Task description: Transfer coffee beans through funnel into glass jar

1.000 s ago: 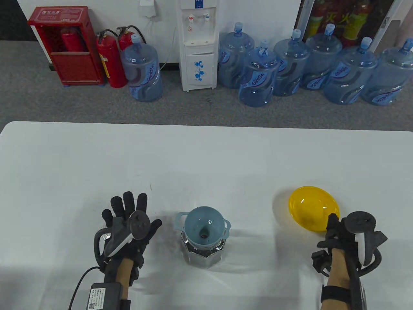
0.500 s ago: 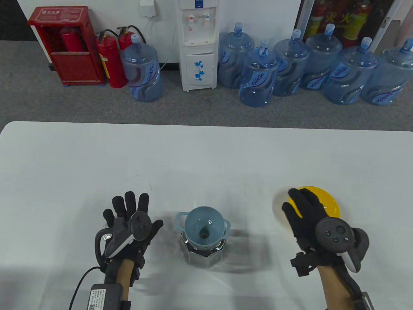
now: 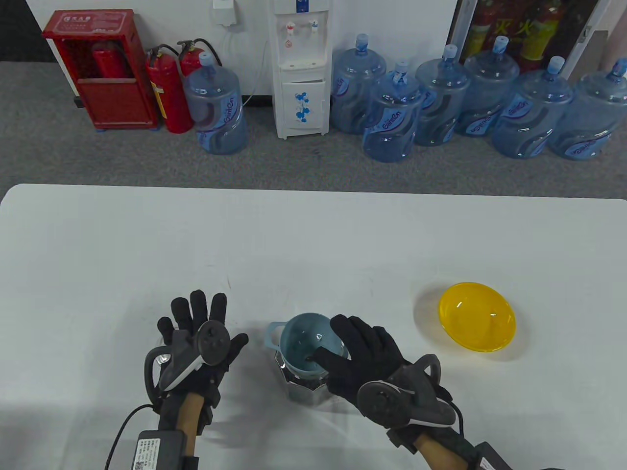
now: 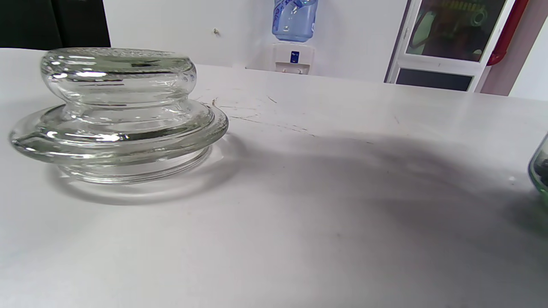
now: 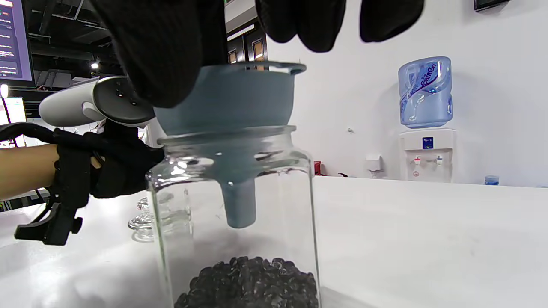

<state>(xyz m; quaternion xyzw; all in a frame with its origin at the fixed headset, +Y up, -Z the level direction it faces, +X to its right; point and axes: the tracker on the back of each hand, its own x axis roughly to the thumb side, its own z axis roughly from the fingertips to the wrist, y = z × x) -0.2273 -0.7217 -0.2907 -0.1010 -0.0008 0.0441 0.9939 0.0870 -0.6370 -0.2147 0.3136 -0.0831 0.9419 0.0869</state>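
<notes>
The gloved right hand (image 3: 365, 360) is reaching over the blue-grey plastic funnel (image 3: 307, 342), fingers spread and not yet gripping it; the funnel is sitting in the mouth of the faceted clear glass jar (image 5: 239, 222), where dark coffee beans (image 5: 252, 280) are lying at the bottom. The left hand (image 3: 198, 338) is resting spread flat over the clear glass lid (image 4: 115, 113) on the white table (image 3: 313, 235), holding nothing. The yellow translucent bowl (image 3: 476, 317) is sitting well apart to the right.

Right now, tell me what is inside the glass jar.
A heap of dark coffee beans lies at the bottom of the glass jar, and the blue funnel hangs its spout into the neck. The right hand covers part of the funnel's mouth.
</notes>
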